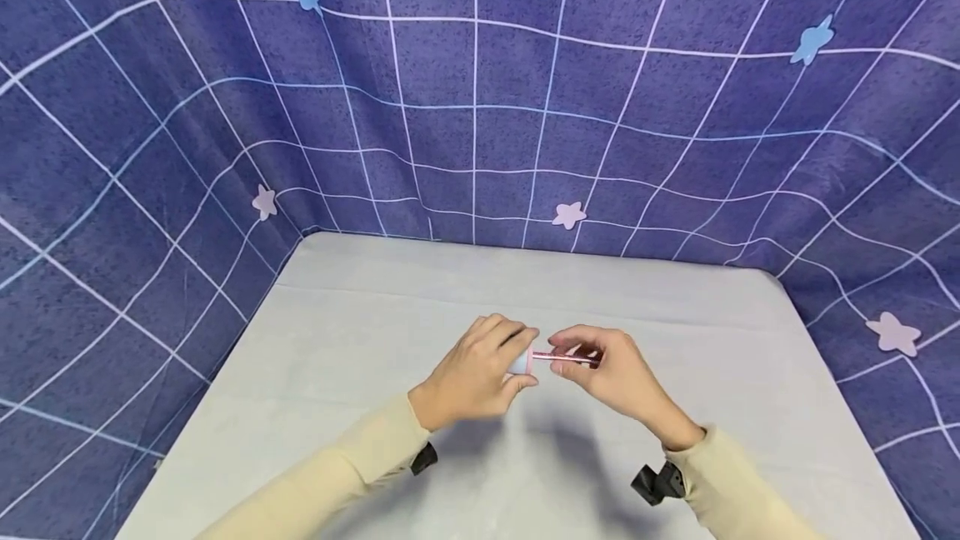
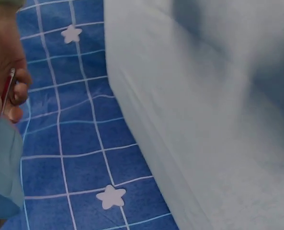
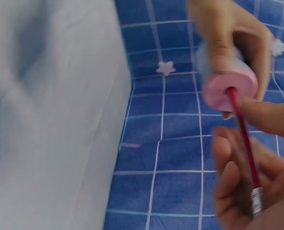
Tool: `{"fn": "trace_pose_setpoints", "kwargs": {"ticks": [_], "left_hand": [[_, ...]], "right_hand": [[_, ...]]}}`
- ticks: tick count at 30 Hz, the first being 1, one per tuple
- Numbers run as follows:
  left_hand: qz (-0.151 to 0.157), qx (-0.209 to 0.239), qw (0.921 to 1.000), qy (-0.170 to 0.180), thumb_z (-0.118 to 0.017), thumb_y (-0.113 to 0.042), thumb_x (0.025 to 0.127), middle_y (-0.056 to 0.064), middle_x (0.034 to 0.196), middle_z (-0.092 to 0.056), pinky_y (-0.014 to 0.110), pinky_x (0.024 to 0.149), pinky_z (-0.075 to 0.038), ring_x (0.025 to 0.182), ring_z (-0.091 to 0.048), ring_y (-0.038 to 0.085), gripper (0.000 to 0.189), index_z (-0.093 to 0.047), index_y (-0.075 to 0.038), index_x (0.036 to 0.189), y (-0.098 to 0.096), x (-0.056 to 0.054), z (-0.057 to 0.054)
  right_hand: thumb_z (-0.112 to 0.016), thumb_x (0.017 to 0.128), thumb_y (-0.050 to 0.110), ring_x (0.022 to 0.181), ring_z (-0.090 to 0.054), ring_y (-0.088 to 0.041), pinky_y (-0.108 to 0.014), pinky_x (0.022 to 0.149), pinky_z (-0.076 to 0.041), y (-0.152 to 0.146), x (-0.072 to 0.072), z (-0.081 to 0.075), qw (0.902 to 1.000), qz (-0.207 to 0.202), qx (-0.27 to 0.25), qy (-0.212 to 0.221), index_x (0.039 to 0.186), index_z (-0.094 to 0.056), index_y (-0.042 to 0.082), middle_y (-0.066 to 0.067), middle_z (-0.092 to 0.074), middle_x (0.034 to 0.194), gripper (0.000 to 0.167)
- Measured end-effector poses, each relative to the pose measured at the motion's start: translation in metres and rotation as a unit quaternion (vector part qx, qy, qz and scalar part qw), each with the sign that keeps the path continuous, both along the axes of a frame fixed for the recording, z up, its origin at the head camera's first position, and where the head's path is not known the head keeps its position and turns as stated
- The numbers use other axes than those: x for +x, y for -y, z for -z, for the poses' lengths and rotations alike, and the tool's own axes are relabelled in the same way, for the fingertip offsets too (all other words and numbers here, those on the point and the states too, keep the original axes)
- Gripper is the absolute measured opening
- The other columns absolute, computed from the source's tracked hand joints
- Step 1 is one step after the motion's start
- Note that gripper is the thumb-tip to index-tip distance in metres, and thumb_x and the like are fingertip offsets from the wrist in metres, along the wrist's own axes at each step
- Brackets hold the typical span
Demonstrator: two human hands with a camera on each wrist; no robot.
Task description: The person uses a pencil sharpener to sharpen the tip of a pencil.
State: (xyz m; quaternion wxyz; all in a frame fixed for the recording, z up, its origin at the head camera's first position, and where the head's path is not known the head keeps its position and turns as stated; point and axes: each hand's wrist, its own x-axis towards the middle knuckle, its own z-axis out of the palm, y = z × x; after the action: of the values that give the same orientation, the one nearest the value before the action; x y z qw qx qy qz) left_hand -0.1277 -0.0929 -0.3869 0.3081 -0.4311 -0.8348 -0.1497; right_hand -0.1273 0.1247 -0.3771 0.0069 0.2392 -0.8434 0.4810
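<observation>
A light-blue pencil sharpener (image 2: 5,163) with a round pink face (image 3: 232,86) is held above the table in my left hand (image 1: 472,369), its fingers wrapped over the body. From the hole in the pink face sticks a red pencil (image 3: 244,136), its tip hidden inside. A silvery band (image 3: 256,201) shows near the pencil's outer end. My right hand (image 1: 618,373) has thumb and fingers curled loosely round the pencil, close to the sharpener. In the head view the pencil lies nearly level between the two hands.
A white-covered table (image 1: 360,307) spreads beneath both hands, with their shadows on it. Blue curtain cloth (image 1: 510,132) with pale grid lines and stars hangs at the back and sides. A small black wrist camera (image 1: 660,483) sits at the right cuff.
</observation>
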Motion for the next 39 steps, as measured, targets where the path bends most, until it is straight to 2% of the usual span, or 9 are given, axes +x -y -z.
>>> {"fn": "trace_pose_setpoints", "kwargs": {"ticks": [6,13,19,23,27,31,33,36,39], "left_hand": [[-0.011,0.023,0.9879,0.153,-0.078,-0.031,0.076,0.006,0.105,-0.068,0.03,0.085,-0.051,0.096,-0.061,0.018,0.051,-0.065,-0.001,0.114,0.006,-0.006,-0.014],[-0.008,0.044,0.9398,0.339,-0.078,-0.025,0.077,0.006,0.101,-0.069,0.022,0.067,-0.05,0.081,-0.06,0.013,0.043,-0.068,-0.004,0.113,0.012,-0.014,-0.031],[0.023,0.05,0.9118,0.407,-0.077,-0.022,0.078,0.003,0.097,-0.072,0.021,0.072,-0.05,0.079,-0.061,0.008,0.036,-0.07,-0.006,0.11,0.015,-0.019,-0.034],[0.031,0.05,0.9124,0.405,-0.077,-0.019,0.078,0.002,0.096,-0.072,0.021,0.074,-0.05,0.081,-0.061,0.008,0.035,-0.07,-0.005,0.109,0.014,-0.017,-0.032],[0.025,0.036,0.9376,0.345,-0.078,-0.022,0.076,0.003,0.099,-0.07,0.025,0.079,-0.051,0.086,-0.062,0.012,0.042,-0.068,-0.004,0.112,0.01,-0.01,-0.025],[0.025,0.014,0.9739,0.225,-0.079,-0.028,0.075,0.007,0.105,-0.068,0.031,0.088,-0.05,0.097,-0.061,0.017,0.05,-0.065,-0.002,0.115,0.008,-0.001,-0.011],[0.034,0.002,0.9882,0.149,-0.078,-0.03,0.075,0.007,0.105,-0.067,0.03,0.087,-0.05,0.097,-0.059,0.018,0.051,-0.065,-0.001,0.115,0.008,0.003,-0.002],[0.052,-0.021,0.9984,0.008,-0.076,-0.034,0.075,0.007,0.104,-0.065,0.03,0.083,-0.048,0.094,-0.057,0.018,0.051,-0.064,-0.001,0.113,0.005,0.006,0.011],[0.061,-0.034,0.9901,-0.121,-0.073,-0.035,0.077,0.007,0.102,-0.064,0.029,0.081,-0.048,0.09,-0.058,0.019,0.048,-0.063,-0.001,0.11,0.003,0.006,0.021]], "right_hand": [[-0.08,0.072,0.007,0.088,-0.067,-0.015,-0.031,0.076,-0.055,0.002,-0.001,0.012,0.9669,0.001,0.032,-0.253,0.104,-0.07,0.009,-0.002,-0.071,0.097,0.034],[-0.058,0.095,0.026,0.089,-0.067,-0.022,-0.032,0.077,-0.052,0.005,-0.007,0.02,0.9,-0.033,0.044,-0.432,0.105,-0.07,0.005,-0.007,-0.07,0.101,0.026],[-0.055,0.097,0.017,0.074,-0.065,-0.017,-0.027,0.067,-0.053,0.01,-0.013,0.02,0.8488,-0.043,0.024,-0.526,0.095,-0.072,0.003,-0.004,-0.069,0.089,0.023],[-0.057,0.096,0.016,0.064,-0.061,-0.012,-0.023,0.058,-0.05,0.012,-0.012,0.02,0.8448,-0.036,0.013,-0.534,0.091,-0.073,0.004,0.0,-0.066,0.079,0.021],[-0.067,0.088,0.01,0.053,-0.055,-0.005,-0.014,0.047,-0.045,0.012,-0.004,0.017,0.9128,-0.038,-0.008,-0.407,0.087,-0.074,0.004,-0.001,-0.069,0.073,0.009],[-0.075,0.076,0.002,0.049,-0.053,-0.003,-0.017,0.043,-0.045,0.01,0.005,0.008,0.995,-0.03,-0.046,-0.083,0.086,-0.074,0.0,-0.004,-0.069,0.067,0.01],[-0.074,0.077,0.003,0.048,-0.053,-0.004,-0.02,0.044,-0.045,0.008,0.004,0.002,0.9938,-0.025,-0.06,0.09,0.087,-0.073,-0.004,-0.004,-0.069,0.066,0.012],[-0.071,0.079,0.005,0.047,-0.052,-0.004,-0.017,0.045,-0.044,0.002,-0.002,-0.001,0.9519,-0.043,-0.085,0.291,0.086,-0.073,-0.003,0.0,-0.067,0.063,0.01],[-0.067,0.082,0.005,0.047,-0.049,-0.001,-0.013,0.045,-0.041,-0.004,-0.007,0.001,0.9117,-0.077,-0.104,0.39,0.081,-0.073,0.006,0.004,-0.066,0.062,0.006]]}}
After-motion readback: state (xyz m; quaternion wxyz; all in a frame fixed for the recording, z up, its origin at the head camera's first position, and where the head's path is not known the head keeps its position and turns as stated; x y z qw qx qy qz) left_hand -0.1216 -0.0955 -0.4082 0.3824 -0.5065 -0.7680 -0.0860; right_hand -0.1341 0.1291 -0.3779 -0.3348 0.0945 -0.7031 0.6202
